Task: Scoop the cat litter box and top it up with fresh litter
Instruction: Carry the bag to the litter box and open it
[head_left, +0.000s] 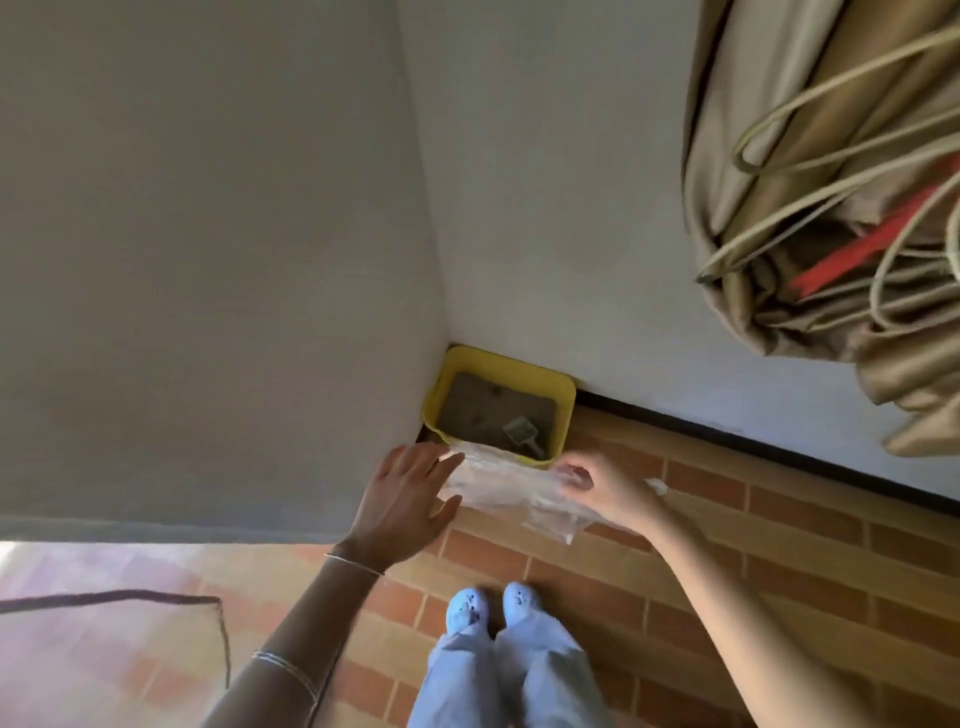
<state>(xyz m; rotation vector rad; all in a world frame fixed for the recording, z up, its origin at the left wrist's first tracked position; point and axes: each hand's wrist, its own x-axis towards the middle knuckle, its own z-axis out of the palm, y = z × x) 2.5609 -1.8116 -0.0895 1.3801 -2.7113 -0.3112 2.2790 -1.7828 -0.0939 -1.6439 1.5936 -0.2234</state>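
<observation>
A yellow litter box (567, 410) sits on the floor in the corner where two walls meet, filled with grey litter. A grey scoop (522, 432) lies in the litter near the box's front right. In front of the box I hold a clear plastic bag (511, 486) in the air. My right hand (605, 488) grips its right end with curled fingers. My left hand (405, 501) has its fingers spread and straight, touching the bag's left end.
The floor (727, 561) is orange brick tile. My feet in pale shoes (493, 608) stand just behind the bag. A bundled beige curtain with cords (831, 182) hangs at the upper right. A dark cable (156, 600) lies on the floor at the lower left.
</observation>
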